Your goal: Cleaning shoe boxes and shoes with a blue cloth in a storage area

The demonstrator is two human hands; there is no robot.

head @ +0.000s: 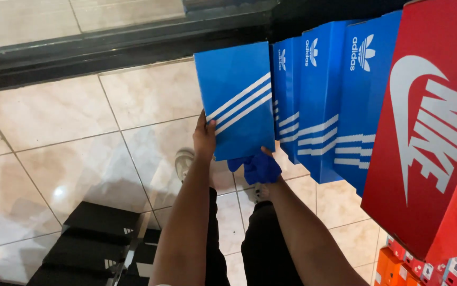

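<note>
To my left I see open tiled floor (80, 137), so a hand can swing out freely there. On the right, a row of blue shoeboxes (318, 106) and a red shoebox (424, 132) block the way, and black boxes (96, 243) crowd the floor below.

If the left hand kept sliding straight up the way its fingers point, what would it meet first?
Only more of the blue box that the left hand grips by its edge; beyond its top lies the dark threshold, though depth is unclear.

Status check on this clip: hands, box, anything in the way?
Left hand grips blue shoebox at its left edge. Right hand, holding a blue cloth, supports its bottom. Row of blue shoeboxes immediately right; red shoebox beyond.
</note>
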